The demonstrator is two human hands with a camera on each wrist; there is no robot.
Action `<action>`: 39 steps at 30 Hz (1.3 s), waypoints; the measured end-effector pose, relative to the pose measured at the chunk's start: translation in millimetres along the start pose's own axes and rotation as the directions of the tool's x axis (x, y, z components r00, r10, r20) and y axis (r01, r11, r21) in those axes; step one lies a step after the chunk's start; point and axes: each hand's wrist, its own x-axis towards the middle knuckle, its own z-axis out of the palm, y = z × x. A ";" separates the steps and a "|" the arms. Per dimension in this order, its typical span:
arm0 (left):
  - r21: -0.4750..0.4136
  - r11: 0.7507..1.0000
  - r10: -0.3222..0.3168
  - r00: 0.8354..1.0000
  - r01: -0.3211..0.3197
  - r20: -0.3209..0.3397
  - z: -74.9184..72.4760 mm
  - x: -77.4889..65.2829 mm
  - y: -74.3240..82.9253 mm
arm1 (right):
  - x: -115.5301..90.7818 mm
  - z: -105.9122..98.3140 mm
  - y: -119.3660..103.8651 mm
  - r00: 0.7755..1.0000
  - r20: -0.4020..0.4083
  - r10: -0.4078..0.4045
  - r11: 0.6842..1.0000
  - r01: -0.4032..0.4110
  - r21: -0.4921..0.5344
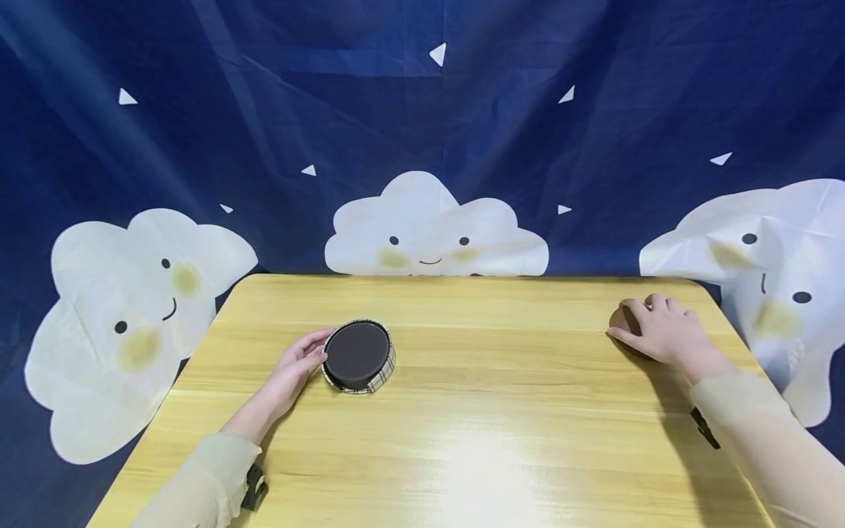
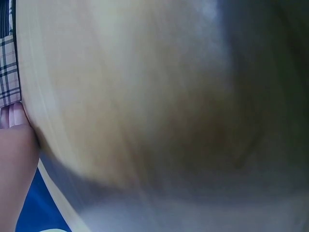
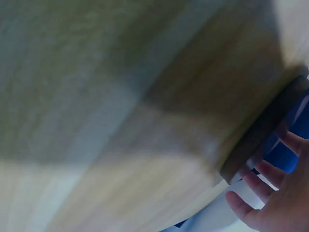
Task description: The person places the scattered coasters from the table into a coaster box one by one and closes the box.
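Observation:
In the head view my left hand point(image 1: 293, 370) holds a round coaster holder point(image 1: 383, 378) by its left side, thumb at the rim. Its wall is cream with a dark plaid pattern, and a dark brown coaster point(image 1: 358, 352) fills the top. The left wrist view shows fingertips right at the plaid wall point(image 2: 8, 72), most of which is cut off there. Far to the right, my right hand point(image 1: 670, 334) spreads over a brown round disc point(image 1: 620, 319), hiding much of it. In the right wrist view the fingers point(image 3: 273, 174) reach loosely over its smooth face, above the dark edge point(image 3: 260, 133).
Both hands are over a light wooden table point(image 1: 488, 418) with rounded far corners. The right hand is near its right edge. Behind hangs a dark blue curtain point(image 1: 370, 110) with white clouds point(image 1: 429, 220) printed on it. Dark straps point(image 1: 254, 488) show at the sleeves.

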 end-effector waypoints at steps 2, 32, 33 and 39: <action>-0.001 1.000 0.005 1.000 -0.005 0.003 0.2 0.3 0.0 | -0.6 2.2 2.2 1.000 0.018 0.009 1.000 -0.010 0.012; 0.020 1.000 -0.007 1.000 0.007 0.010 0.0 -2.2 -1.3 | -1.0 7.6 -2.2 1.000 0.006 0.022 0.999 -0.023 0.037; 0.020 1.000 -0.009 1.000 0.009 0.012 0.0 -2.1 -1.4 | -1.0 7.2 -2.1 1.000 0.006 0.023 0.999 -0.023 0.037; 0.015 1.000 -0.003 1.000 0.003 0.009 0.2 -1.3 -1.6 | -1.3 5.1 -2.9 1.000 0.003 0.021 0.999 -0.021 0.037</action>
